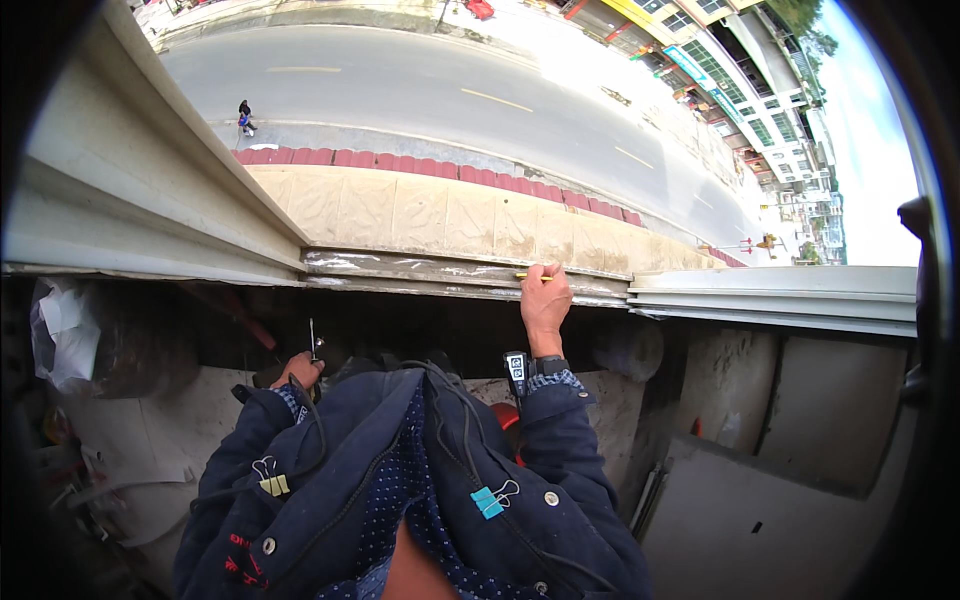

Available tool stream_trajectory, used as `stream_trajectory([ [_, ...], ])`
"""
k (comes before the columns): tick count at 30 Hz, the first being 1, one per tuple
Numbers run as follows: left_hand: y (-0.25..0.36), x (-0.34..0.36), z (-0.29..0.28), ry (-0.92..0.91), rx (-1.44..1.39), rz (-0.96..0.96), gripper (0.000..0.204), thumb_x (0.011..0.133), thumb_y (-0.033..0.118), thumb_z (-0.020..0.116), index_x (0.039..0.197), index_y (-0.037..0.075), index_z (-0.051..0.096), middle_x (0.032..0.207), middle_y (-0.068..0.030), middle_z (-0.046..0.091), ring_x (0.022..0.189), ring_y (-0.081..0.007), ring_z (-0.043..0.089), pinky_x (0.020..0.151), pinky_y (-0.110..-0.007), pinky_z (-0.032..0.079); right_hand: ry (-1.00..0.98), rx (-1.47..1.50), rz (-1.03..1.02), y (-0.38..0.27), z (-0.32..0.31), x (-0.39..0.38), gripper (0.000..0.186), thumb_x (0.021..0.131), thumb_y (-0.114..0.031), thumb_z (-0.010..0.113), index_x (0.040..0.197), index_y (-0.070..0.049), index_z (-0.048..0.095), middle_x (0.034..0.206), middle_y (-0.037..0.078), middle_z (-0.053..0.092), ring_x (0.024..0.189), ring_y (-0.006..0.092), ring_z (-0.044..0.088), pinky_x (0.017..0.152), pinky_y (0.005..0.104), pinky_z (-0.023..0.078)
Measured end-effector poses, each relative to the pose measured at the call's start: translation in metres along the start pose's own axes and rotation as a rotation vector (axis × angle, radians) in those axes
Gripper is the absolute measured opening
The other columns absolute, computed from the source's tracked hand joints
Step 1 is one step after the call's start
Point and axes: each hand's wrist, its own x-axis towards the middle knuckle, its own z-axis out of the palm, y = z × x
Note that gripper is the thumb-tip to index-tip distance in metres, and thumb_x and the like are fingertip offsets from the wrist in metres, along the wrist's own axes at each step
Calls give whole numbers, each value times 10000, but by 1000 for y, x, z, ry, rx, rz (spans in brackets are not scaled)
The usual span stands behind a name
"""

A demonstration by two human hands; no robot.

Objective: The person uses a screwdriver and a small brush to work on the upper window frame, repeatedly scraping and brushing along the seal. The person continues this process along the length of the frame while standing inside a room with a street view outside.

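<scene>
At the window's lower frame, my right hand [544, 300] pinches a thin yellow pencil-like stick [523, 276]. The stick lies level over the grey, white-smeared window track [420, 268], and the hand hides part of it. A black watch-like band with a small device [516, 372] is on that wrist. Lower down on the left, inside the room, my left hand [299, 371] is closed round a tool with a slim, bright metal shaft [312, 338] pointing up. The tool's handle is mostly hidden, so its exact kind is unclear.
White window frames [770, 290] flank the opening on both sides. Beyond the sill, a tiled ledge [420, 215] drops to a street [400, 90] far below. A plastic-wrapped bundle [70, 335] stands at the left; pale boards [770, 510] lie at the right.
</scene>
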Motion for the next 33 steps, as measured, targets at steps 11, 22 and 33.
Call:
stream_trajectory([
  [11, -10, -6, 2, -20, -13, -35, 489, 900, 360, 638, 1091, -90, 662, 1127, -330, 665, 1121, -470, 619, 968, -503, 484, -301, 337, -79, -42, 44, -47, 252, 971, -182, 578, 791, -6, 599, 667, 128, 703, 644, 227, 713, 660, 359, 551],
  [22, -24, -6, 9, -9, -6, -18, 496, 904, 373, 630, 1050, -101, 654, 1099, -338, 665, 1093, -475, 629, 948, -510, 488, -314, 313, -25, -44, 72, -44, 239, 939, -187, 573, 791, 0, 584, 657, 173, 678, 619, 280, 684, 624, 391, 532],
  [33, -24, -7, 5, -7, -6, -24, 526, 908, 368, 624, 1122, -111, 651, 1126, -347, 659, 1125, -472, 623, 969, -505, 488, 26, -168, 80, 11, -24, 29, 359, 924, -305, 564, 805, 25, 647, 716, 225, 694, 694, 411, 691, 700, 471, 539],
])
